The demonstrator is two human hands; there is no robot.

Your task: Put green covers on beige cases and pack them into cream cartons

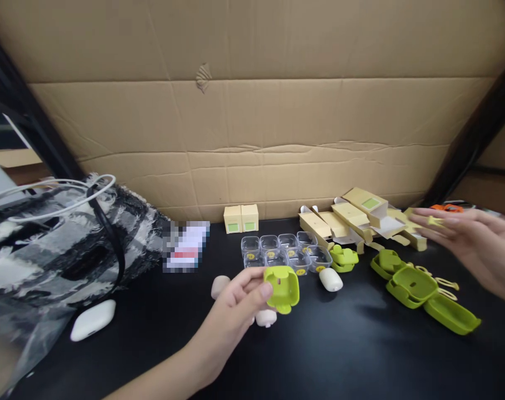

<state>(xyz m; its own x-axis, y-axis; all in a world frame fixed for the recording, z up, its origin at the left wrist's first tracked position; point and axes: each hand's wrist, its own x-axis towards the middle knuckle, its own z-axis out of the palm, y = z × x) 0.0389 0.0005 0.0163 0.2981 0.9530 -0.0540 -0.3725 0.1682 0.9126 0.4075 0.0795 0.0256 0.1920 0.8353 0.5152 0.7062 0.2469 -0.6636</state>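
Note:
My left hand (244, 297) pinches a green earphone case cover (282, 289) between thumb and fingers, with its hollow side facing me. Below and behind that hand are small whitish rounded pieces (266, 318), partly hidden. On the right, my right hand (475, 241) hovers above the table with fingers nearly straight and a small pale yellow piece (435, 221) between thumb and fingers; its exact kind is unclear. Beneath it lie more green case covers (414, 286) and pale yellow strap loops (446, 284). Another green cover (344, 258) sits near a cream rounded case (331, 280).
Clear plastic cups (285, 255) with yellow stickers stand mid-table. Behind are two small upright boxes (241, 218) and a pile of opened cartons (352, 216). A white earphone case (93, 320) and a black-and-white fabric bag (135, 239) lie left. Cardboard (269, 116) walls the back.

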